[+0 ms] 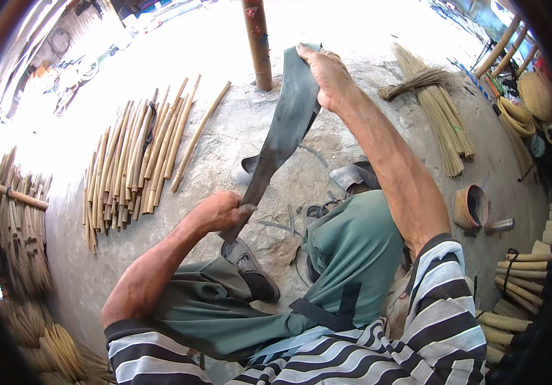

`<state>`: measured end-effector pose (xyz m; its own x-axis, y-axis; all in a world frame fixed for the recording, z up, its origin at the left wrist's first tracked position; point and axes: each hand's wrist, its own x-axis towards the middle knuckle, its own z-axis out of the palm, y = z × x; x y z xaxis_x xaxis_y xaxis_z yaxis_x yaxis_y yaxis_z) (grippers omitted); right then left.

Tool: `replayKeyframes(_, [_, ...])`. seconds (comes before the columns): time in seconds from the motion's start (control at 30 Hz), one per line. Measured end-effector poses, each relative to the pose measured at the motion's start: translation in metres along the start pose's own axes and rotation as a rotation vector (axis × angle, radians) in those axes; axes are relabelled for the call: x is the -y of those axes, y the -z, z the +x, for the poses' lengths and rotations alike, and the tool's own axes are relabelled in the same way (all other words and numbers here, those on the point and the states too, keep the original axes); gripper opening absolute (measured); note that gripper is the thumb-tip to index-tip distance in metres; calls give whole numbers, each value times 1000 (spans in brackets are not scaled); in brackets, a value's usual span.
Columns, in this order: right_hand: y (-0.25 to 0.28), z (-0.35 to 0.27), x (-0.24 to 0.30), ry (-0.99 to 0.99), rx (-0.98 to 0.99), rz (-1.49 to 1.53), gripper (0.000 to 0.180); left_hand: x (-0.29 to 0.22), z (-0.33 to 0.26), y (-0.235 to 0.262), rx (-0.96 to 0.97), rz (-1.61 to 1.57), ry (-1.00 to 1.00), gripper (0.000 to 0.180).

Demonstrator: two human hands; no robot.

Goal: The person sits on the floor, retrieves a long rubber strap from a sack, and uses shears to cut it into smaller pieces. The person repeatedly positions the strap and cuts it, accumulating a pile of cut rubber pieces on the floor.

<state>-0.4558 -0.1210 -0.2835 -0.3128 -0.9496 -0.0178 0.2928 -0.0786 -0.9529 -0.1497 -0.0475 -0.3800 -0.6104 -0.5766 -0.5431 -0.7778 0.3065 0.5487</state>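
Nearest, 6 o'clock: striped shirt [327, 359], then green trousers [353, 234], knees bent, two black strips [324, 312] lying crosswise over the lap. Dark shoe [247, 266] just below center, toward 7 o'clock. Left hand [223, 210], between 8 and 9 o'clock close to center, clenched round the narrow lower part of a long dark grey band [289, 119]; a short end sticks out below the fist, near the shoe toe, contact unclear. Band runs up slantwise, wider toward the top, to between 12 and 1 o'clock, where the right hand [327, 74] grips its upper end, thumb along the edge; other fingers mostly hidden behind it. Thin dark scraps [279, 224] on the concrete floor [224, 154] around center. Further out: round reddish pot [470, 206] at 3 o'clock, metal cylinder [500, 226] just beside it; tied light sticks [523, 274] toward 4; row of bamboo sticks [128, 160] toward 10, one stick [200, 138] apart on its right. Brush bundles [22, 237] at 9, beside the rim. Straw bundles [439, 112] at 2, one laid across another. Farthest, 12 o'clock: upright bamboo post [258, 48].
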Motion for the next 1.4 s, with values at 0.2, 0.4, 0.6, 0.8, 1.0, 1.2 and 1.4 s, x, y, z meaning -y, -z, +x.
replayKeyframes(0.2, [-18, -24, 5, -181, 276, -105, 28, 2, -5, 29, -533, 31, -124, 82])
replayKeyframes(0.4, [-61, -50, -7, -67, 505, -291, 35, -38, -8, 55, -698, -588, -475, 74])
replayKeyframes(0.6, [-60, -48, -3, 43, 551, -345, 35, -45, -2, 60, -649, -957, -516, 33])
replayKeyframes(0.8, [12, -48, -2, 311, 589, -733, 50, 4, -12, 65, -803, -742, -452, 32])
replayKeyframes(1.0, [230, -124, -36, 124, 223, -706, 41, 88, -14, 72, -972, -736, -235, 37])
replayKeyframes(1.2, [403, -301, -171, -421, -554, -631, 23, 152, -16, 99, -1096, -938, -117, 32])
replayKeyframes(1.4, [389, -489, -306, -736, -602, -1003, 27, 148, -13, 122, -1159, -1036, -110, 41])
